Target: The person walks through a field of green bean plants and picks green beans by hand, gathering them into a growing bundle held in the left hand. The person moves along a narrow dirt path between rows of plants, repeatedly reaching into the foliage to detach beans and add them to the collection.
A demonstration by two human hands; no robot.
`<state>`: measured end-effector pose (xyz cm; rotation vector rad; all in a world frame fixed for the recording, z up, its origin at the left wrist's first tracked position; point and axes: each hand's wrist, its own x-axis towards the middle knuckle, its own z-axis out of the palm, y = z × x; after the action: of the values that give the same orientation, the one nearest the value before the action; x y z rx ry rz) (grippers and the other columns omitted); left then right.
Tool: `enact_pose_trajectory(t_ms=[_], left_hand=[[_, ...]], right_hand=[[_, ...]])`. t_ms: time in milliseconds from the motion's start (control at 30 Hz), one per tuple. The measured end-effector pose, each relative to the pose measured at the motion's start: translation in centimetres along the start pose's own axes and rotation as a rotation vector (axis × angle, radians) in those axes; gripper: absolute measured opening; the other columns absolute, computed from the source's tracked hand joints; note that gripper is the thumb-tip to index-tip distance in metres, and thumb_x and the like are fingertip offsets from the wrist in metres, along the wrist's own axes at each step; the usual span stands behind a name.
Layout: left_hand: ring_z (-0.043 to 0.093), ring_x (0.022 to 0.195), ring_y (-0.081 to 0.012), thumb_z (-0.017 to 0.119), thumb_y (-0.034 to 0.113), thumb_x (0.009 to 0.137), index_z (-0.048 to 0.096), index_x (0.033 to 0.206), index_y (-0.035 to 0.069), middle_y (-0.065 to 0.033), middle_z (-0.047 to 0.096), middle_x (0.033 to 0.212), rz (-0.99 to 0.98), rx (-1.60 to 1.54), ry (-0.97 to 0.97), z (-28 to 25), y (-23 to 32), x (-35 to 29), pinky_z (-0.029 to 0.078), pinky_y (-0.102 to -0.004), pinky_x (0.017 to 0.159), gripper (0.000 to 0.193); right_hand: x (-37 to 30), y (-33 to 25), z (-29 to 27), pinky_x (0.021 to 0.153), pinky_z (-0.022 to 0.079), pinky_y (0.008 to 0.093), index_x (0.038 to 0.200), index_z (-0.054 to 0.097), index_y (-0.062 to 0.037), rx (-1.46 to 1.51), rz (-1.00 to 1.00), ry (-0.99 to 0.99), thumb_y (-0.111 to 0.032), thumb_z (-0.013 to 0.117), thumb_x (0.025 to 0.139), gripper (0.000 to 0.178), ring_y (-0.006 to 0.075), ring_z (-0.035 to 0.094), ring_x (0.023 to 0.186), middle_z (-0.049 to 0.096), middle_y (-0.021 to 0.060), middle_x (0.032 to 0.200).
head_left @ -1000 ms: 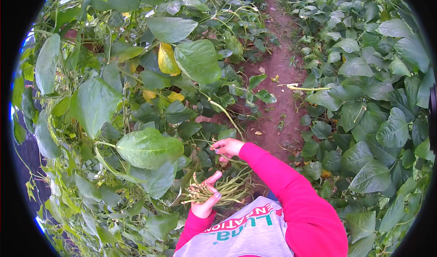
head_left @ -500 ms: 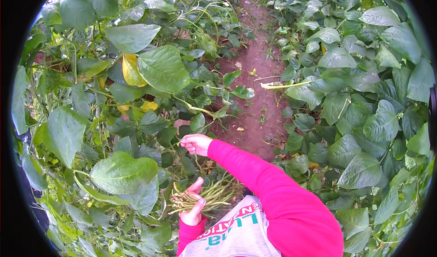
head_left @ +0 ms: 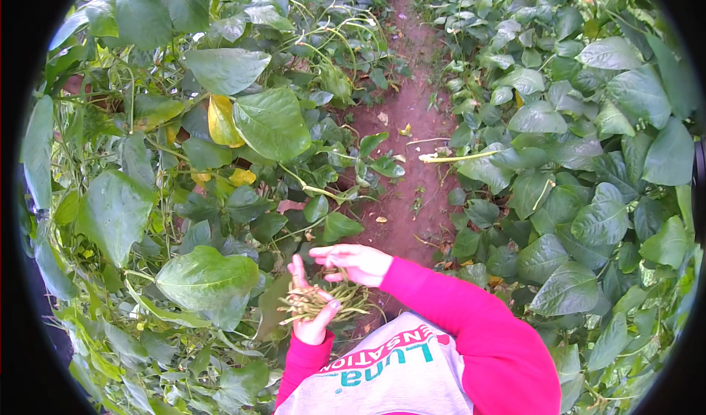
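A bundle of thin green bean pods (head_left: 347,299) lies across my left hand (head_left: 315,325), which is closed around it, its thumb over the pods and its fingertips pointing up. Right above the bundle is my right hand (head_left: 359,263), its fingers stretched toward the left fingertips and apart from the thumb. The underside of the right hand and its contact with the pods are partly hidden. Leafy bean plants stand close to both hands, a broad green leaf (head_left: 208,281) being to their left.
A reddish dirt path (head_left: 412,113) runs away between two rows of bean plants. The right row has dense foliage (head_left: 566,268), and a pale stalk (head_left: 460,157) juts over the path. One yellow leaf (head_left: 223,121) hangs in the left row.
My right hand has come back from the plants on the left, down and to the right, over the bundle, and its fingers have straightened. The left hand keeps the pods.
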<state>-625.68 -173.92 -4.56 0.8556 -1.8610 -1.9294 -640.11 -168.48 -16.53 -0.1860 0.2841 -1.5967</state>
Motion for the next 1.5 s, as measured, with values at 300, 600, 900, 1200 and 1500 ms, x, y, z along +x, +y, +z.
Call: enact_pose_trajectory(t_ms=[300,600,900,1200,1500], left_hand=[[0.041,0.134,-0.025,0.073,0.01,0.076,0.048,0.134,0.002,-0.0159,0.044,0.142,0.196,0.042,-0.469,8.8,1.2,4.9,0.018,-0.0446,0.116,0.063],[0.063,0.095,-0.0126,0.066,-0.003,0.083,0.056,0.115,0.0,-0.0056,0.066,0.103,0.279,-0.112,-0.703,14.1,8.3,9.2,0.051,-0.0275,0.085,0.034],[0.064,0.102,-0.0311,0.072,0.024,0.072,0.056,0.125,0.005,-0.0114,0.065,0.115,0.595,0.787,-1.107,20.7,17.6,13.1,0.052,-0.0398,0.088,0.059],[0.065,0.098,-0.0282,0.075,0.02,0.066,0.066,0.101,0.009,-0.0094,0.067,0.088,0.718,0.792,-1.153,19.6,16.5,23.0,0.025,-0.0554,0.111,0.038],[0.065,0.085,-0.0269,0.069,0.015,0.074,0.06,0.096,0.011,-0.007,0.065,0.081,0.876,1.033,-0.624,21.1,13.5,38.0,0.028,-0.0538,0.107,0.024]], right_hand=[[-10.9,-6.3,6.2,0.109,0.034,0.0386,0.102,0.07,-0.0007,-0.309,-0.673,0.158,-0.007,0.063,0.09,0.015,0.0214,0.033,0.137,0.018,0.008,0.158],[-14.1,-10.9,8.8,0.117,0.017,0.0432,0.153,-0.005,-0.0086,-0.634,-0.943,0.218,-0.047,0.085,0.067,0.13,0.0283,0.022,0.144,0.017,0.0177,0.157],[-8.2,-15.4,4.4,0.11,0.033,0.0386,0.139,0.037,-0.0001,-1.47,-0.812,0.637,-0.023,0.085,0.062,0.094,0.0258,0.041,0.13,0.04,0.017,0.142],[-1.1,-18.8,-2.2,0.106,0.037,0.0395,0.135,0.044,-0.001,-1.689,-0.652,0.793,-0.026,0.068,0.081,0.064,0.0265,0.047,0.124,0.049,0.0179,0.135],[-6.3,-31.6,14.3,0.07,0.052,0.0491,0.106,0.06,0.0034,-1.741,0.041,0.259,-0.021,0.058,0.09,0.029,0.0433,0.064,0.078,0.065,0.0227,0.082]])
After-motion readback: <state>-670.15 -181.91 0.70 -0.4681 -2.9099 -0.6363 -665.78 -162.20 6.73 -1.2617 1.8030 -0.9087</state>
